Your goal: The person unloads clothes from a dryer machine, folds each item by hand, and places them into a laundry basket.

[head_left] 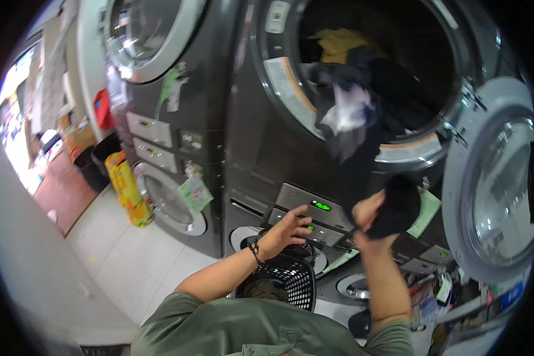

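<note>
My left hand (286,232), fingers spread and holding nothing, hovers in front of the control panel (314,215) of the machine. Smeared by motion, my right hand (369,215) grips a black garment (402,204), bunched below the drum opening. Dark clothes (391,89) spill over the lip of the open drum, with a white piece (351,107) among them. Deeper inside lies a mustard-yellow cloth (339,44). Below my hands stands a black perforated basket (302,285) with some dark olive cloth (266,291) in it.
The round door (492,178) of the machine hangs open at the right. To the left is another stacked machine (207,118). A yellow bag (127,193) stands on the tiled floor (124,249). Assorted items (439,291) crowd the lower right.
</note>
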